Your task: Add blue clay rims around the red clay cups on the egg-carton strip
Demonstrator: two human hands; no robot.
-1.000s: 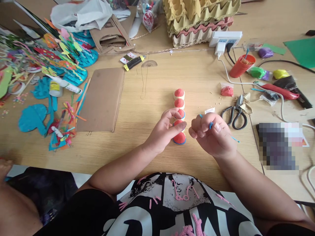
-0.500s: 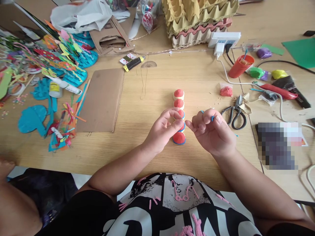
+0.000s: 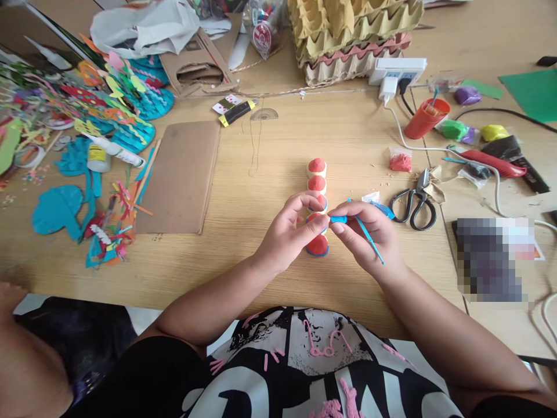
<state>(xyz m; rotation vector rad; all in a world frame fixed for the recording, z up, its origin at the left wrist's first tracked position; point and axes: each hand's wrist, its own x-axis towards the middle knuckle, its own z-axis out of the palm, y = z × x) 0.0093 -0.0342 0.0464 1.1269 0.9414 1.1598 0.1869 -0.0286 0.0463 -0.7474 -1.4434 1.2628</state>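
A row of several red-topped pale pieces (image 3: 317,184), some with blue rims, stands upright in the view at the middle of the table. My left hand (image 3: 292,229) reaches over its left side, thumb and index finger pinched at a small blue lump (image 3: 338,220). My right hand (image 3: 369,235) is closed on the same lump from the right, and a thin blue tool (image 3: 369,239) slants between its fingers. Just past my right hand lies a blue clay packet (image 3: 383,210).
Black-handled scissors (image 3: 415,200) lie at the right, below a red cup (image 3: 427,118) and a power strip (image 3: 398,71). A cardboard sheet (image 3: 176,177) and colourful craft scraps (image 3: 108,232) are on the left. Egg trays (image 3: 352,40) are stacked at the back.
My right hand has turned, its fingers now pinching the blue lump beside my left fingertips. The thin blue tool and the blue packet behind my right hand now show. My left hand has barely moved.
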